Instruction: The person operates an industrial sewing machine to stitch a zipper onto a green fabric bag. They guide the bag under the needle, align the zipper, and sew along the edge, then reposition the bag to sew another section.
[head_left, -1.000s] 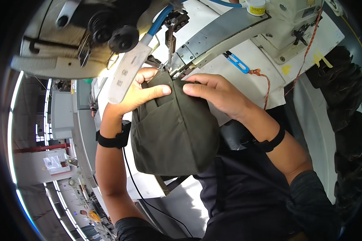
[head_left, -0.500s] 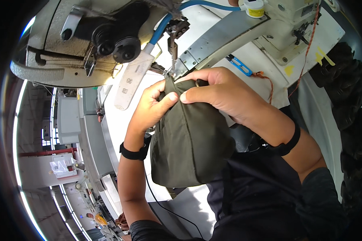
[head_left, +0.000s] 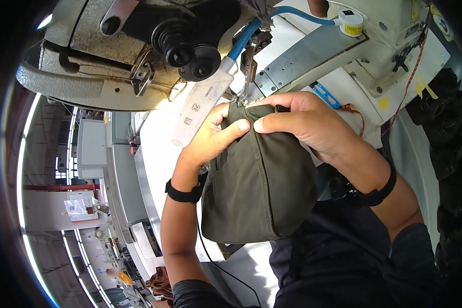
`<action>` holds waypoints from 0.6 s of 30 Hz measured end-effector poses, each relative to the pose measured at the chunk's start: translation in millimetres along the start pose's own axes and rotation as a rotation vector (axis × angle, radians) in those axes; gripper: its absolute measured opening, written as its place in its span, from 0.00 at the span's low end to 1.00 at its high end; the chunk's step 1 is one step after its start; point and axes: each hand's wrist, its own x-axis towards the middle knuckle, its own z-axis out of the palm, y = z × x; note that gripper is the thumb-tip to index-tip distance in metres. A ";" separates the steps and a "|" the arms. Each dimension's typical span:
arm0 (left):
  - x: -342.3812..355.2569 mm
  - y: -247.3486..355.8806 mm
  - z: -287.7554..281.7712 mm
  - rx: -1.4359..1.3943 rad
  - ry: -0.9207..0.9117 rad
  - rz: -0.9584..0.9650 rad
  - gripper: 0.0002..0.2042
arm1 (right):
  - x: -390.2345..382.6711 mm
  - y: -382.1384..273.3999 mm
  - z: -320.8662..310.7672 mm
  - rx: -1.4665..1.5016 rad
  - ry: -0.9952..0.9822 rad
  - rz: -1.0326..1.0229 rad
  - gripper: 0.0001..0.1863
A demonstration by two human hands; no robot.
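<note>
A dark olive fabric piece (head_left: 256,190), sewn with a long raised seam down its middle, hangs from both my hands toward my lap. My left hand (head_left: 215,136) pinches its upper edge on the left, thumb lying near the seam. From the right, my right hand (head_left: 305,120) grips the same edge, thumb pressed close to the left thumb. The fabric's top end sits at the needle area (head_left: 242,97) of a sewing machine (head_left: 108,66). Exactly how the cloth lies under the presser foot is hidden by my fingers and the machine parts.
A white lamp with a blue flexible neck (head_left: 203,105) reaches down beside my left hand. Blue thread snips (head_left: 325,95) lie on the white table beyond my right hand. An orange cord (head_left: 416,87) hangs at the right, near dark bundled material (head_left: 446,133).
The machine, table, hands and fabric all appear shifted rightward in the picture. Both hands keep their grip, and the fabric's seam shows more plainly now.
</note>
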 end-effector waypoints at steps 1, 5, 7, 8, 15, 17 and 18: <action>0.4 1.5 -0.6 -0.023 -0.009 -0.022 0.19 | 0.2 0.2 -0.1 -0.028 0.012 -0.010 0.20; 2.2 2.2 -6.7 0.040 -0.033 -0.074 0.20 | -2.1 -6.4 2.9 -0.170 0.046 -0.059 0.18; 5.7 5.3 -10.0 0.017 -0.025 -0.116 0.23 | -1.6 -6.7 2.9 -0.348 0.095 -0.171 0.17; 5.0 7.1 -12.3 0.006 -0.015 -0.141 0.25 | 1.3 -5.0 2.8 -0.481 0.129 -0.267 0.15; 6.8 11.0 -11.8 0.206 0.146 0.123 0.16 | -4.4 -19.0 18.4 -1.169 0.397 -0.578 0.11; 5.6 11.9 -8.9 0.144 0.139 0.127 0.15 | -1.9 -19.0 17.8 -1.387 0.451 -0.808 0.10; 9.6 9.2 -9.5 0.137 0.125 0.161 0.15 | -0.1 -18.6 16.1 -1.491 0.477 -0.927 0.10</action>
